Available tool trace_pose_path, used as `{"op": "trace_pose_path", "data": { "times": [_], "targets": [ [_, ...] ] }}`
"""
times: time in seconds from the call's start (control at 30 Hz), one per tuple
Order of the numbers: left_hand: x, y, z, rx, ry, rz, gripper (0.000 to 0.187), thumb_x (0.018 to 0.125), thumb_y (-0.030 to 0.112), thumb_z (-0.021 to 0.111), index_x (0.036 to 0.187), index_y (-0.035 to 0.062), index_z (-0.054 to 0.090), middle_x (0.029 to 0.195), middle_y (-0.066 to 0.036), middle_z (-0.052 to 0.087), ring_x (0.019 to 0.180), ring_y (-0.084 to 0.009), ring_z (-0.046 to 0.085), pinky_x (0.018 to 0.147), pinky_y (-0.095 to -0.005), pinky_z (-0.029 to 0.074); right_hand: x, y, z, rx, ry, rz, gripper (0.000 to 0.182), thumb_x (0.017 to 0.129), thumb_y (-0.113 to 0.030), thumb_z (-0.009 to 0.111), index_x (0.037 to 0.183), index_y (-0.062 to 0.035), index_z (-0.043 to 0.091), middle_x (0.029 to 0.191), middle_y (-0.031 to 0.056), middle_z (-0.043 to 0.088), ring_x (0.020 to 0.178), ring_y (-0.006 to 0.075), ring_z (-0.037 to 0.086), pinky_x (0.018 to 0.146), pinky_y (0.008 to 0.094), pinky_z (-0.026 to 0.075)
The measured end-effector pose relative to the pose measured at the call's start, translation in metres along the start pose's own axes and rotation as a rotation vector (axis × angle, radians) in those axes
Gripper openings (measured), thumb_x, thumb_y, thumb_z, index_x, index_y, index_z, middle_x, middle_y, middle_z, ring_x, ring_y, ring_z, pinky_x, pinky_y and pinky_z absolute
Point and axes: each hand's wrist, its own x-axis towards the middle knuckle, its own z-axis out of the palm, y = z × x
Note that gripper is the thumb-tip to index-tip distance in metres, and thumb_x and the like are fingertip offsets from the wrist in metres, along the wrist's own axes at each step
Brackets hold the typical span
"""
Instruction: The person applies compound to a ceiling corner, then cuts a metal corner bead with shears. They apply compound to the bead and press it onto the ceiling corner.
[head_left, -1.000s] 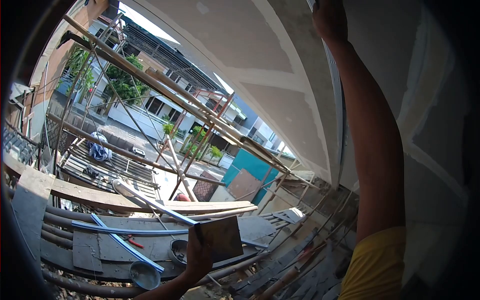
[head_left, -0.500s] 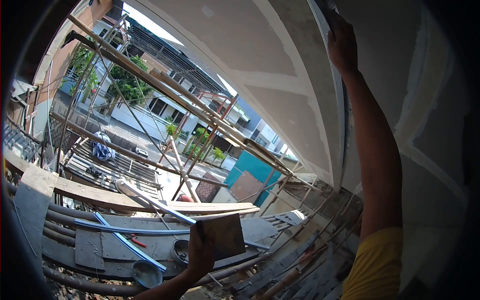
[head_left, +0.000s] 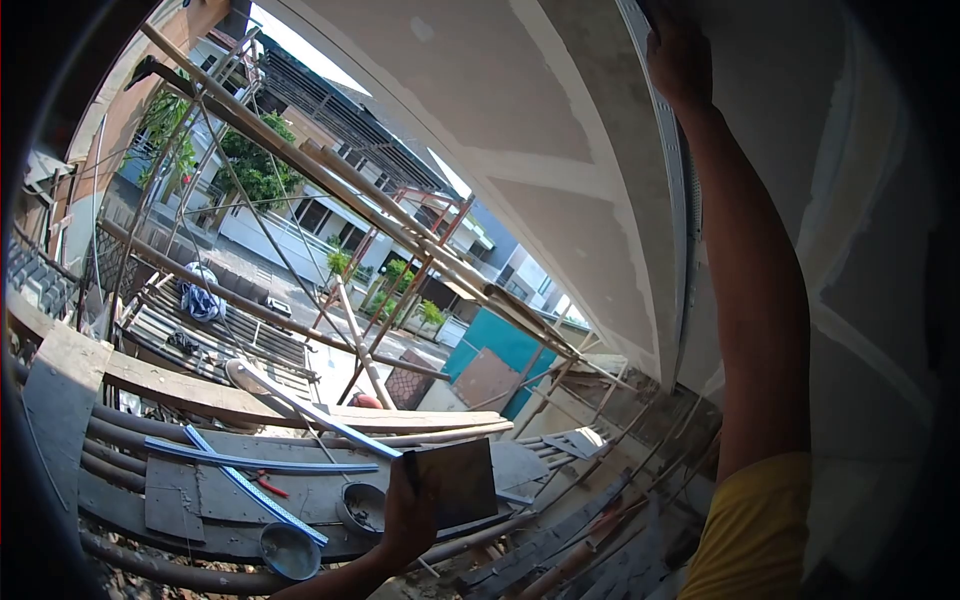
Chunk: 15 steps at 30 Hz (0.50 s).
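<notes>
My left hand is wrapped round the edge of a flat, dark rectangular board, held low over the scaffold planks. My right arm, in a yellow sleeve, reaches up to the ceiling. There my right hand is closed at the metal edge strip beside the ceiling panel. Something dark shows at its fingers, too shadowed to make out.
Planks below carry blue-white strips, red-handled pliers and two bowls. Scaffold poles cross at the left. Patched ceiling panels hang overhead.
My right hand has shifted slightly up and left along the metal strip. My left hand and the board have moved slightly right in the view.
</notes>
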Motion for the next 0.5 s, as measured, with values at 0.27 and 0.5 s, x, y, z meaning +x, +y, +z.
{"op": "trace_pose_path", "data": {
  "times": [0.27,0.5],
  "targets": [
    [0.000,-0.004,-0.004,0.038,-0.014,-0.028,0.033,0.098,0.023,0.052,0.118,-0.0010,0.042,0.097,-0.021,0.057,0.086,-0.0306,0.056,0.078,-0.0403,0.045,-0.055,0.053,0.013,-0.090,-0.038,-0.145,0.054,0.081,-0.007,0.067,0.133,-0.0112,0.051,0.130,0.0090,0.057,0.114,0.0310,0.055,0.093,0.0436,0.047],
    [0.001,-0.004,-0.001,0.087,-0.034,-0.112,0.034,0.098,0.023,0.051,0.118,-0.0018,0.041,0.099,-0.022,0.056,0.088,-0.0311,0.056,0.079,-0.0404,0.045,-0.104,0.070,0.008,-0.133,-0.159,-0.118,0.053,0.086,-0.020,0.068,0.135,-0.0115,0.050,0.132,0.0091,0.056,0.112,0.0320,0.057,0.091,0.0445,0.047]
  ]
}}
